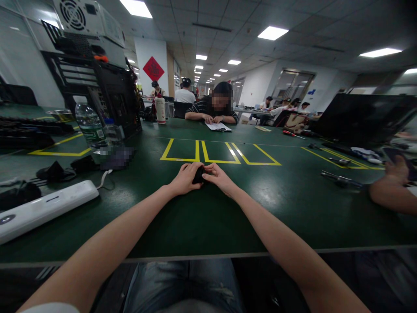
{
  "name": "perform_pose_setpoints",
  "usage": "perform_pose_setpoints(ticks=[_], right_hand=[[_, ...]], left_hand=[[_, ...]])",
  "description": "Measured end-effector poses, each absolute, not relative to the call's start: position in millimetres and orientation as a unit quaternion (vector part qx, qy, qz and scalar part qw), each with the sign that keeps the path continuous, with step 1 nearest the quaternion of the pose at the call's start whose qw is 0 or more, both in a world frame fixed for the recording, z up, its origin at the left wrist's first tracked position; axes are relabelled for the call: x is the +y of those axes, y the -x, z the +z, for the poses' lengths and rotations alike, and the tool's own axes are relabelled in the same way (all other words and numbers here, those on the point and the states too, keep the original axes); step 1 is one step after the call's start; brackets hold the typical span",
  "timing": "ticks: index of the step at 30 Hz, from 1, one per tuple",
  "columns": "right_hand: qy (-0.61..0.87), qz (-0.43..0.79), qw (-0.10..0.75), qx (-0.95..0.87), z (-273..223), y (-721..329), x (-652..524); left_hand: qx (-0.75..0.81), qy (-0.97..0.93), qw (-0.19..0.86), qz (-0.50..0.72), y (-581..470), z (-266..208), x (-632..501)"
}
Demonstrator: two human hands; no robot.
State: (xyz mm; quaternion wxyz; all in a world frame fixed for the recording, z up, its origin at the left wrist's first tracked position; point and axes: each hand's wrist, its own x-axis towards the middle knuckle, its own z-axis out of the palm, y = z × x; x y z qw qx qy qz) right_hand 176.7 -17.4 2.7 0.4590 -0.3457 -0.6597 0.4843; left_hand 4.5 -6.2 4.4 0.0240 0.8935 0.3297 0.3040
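Between my two hands, just in front of the yellow tape marks, is a small dark rounded object [198, 174], mostly covered by fingers; I cannot tell its kind. My left hand [186, 178] is closed around its left side, thumb low and fingers over the top. My right hand [219, 177] pinches at its right side with thumb and fingertips. Both wrists rest on or close to the green tabletop [208, 221]. Beyond the hands, yellow tape outlines [221, 162] mark three open-topped boxes on the surface.
On the left lie a white power strip [48, 208], a water bottle [89, 124] and a black computer case [114, 100]. Screwdrivers [340, 178] lie at right, near another person's arm [392, 187]. Across the table, a person [221, 104] leans over a clipboard [218, 127].
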Motion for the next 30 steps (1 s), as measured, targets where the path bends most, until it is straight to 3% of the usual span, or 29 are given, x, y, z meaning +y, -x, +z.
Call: perform_pose_setpoints(ticks=[30], right_hand=[[0.375, 0.478, 0.460, -0.647, -2.0, -176.1, -11.2]], left_hand=[[0.335, -0.891, 0.040, 0.305, -5.1, 5.4, -7.6]])
